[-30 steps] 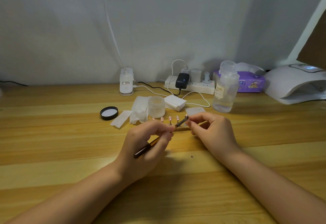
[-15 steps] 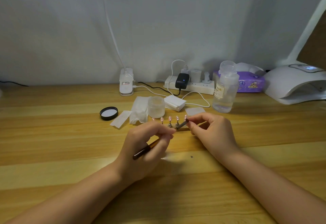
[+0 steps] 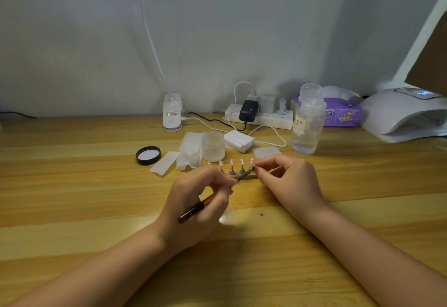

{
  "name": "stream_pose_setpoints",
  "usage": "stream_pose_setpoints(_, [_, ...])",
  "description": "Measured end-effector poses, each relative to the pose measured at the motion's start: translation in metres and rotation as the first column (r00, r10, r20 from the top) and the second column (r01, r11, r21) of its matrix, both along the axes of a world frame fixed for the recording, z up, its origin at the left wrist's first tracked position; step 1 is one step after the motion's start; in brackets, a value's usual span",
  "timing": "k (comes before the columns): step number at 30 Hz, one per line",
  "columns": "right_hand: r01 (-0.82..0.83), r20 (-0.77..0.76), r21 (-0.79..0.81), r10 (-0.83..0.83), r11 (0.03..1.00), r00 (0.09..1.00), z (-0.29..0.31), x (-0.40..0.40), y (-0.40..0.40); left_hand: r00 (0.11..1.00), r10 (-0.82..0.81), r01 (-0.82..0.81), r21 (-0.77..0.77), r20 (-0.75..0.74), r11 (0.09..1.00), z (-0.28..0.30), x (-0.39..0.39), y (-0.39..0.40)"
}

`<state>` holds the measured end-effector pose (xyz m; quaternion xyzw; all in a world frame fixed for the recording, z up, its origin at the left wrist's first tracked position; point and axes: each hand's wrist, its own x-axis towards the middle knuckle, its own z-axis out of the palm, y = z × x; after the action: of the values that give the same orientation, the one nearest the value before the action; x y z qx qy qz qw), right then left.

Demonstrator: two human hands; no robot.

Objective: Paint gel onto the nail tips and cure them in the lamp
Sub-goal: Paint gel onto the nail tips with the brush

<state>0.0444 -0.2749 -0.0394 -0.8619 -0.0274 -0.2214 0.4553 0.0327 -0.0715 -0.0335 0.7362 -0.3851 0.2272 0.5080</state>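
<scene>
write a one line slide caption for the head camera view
Left hand works a brush at the rightmost nail tip, steadied by the right hand; curing lamp waits at right.

- A white power strip (image 3: 260, 118) lies against the wall, well beyond the grip — a black adapter (image 3: 248, 110) is plugged into it.
- A purple tissue pack (image 3: 342, 115) sits far right of the grip, behind a clear pump bottle (image 3: 307, 122).
- A black lid (image 3: 148, 155) lies upturned, left of the grip.
- A crumpled white wipe (image 3: 191, 153) lies just beyond the grip — near a small white pad (image 3: 165, 166).
- A clip-lamp base (image 3: 172, 112) stands at the table's (image 3: 72, 185) back edge.
</scene>
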Motion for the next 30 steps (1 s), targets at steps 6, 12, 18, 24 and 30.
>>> stream_pose_setpoints(6, [-0.007,0.01,0.028,0.007,1.0,1.0,-0.0006,0.002,-0.0001,1.0,0.008,-0.007,-0.045,0.009,0.999,0.0009,0.0005,-0.0028])
stream_pose_setpoints(12, [-0.027,0.029,0.012,0.027,1.0,0.999,-0.0005,0.0013,-0.0008,0.999,-0.033,0.032,-0.035,-0.022,0.999,0.0001,0.002,-0.0012])
stream_pose_setpoints(18, [-0.027,0.007,0.041,0.027,0.999,1.0,-0.0003,0.0009,-0.0013,0.995,-0.024,0.015,-0.084,-0.1,0.996,-0.0034,0.0012,0.0007])
stream_pose_setpoints(24, [-0.027,0.012,0.057,0.026,0.998,1.0,0.0,0.0012,0.0004,0.997,-0.025,0.02,-0.073,-0.068,0.997,-0.0028,0.0043,-0.002])
stream_pose_setpoints(30, [-0.038,-0.014,0.075,0.039,0.996,0.999,0.0004,0.0011,-0.0011,0.983,-0.061,0.041,-0.119,-0.171,0.992,-0.0034,0.0021,0.0015])
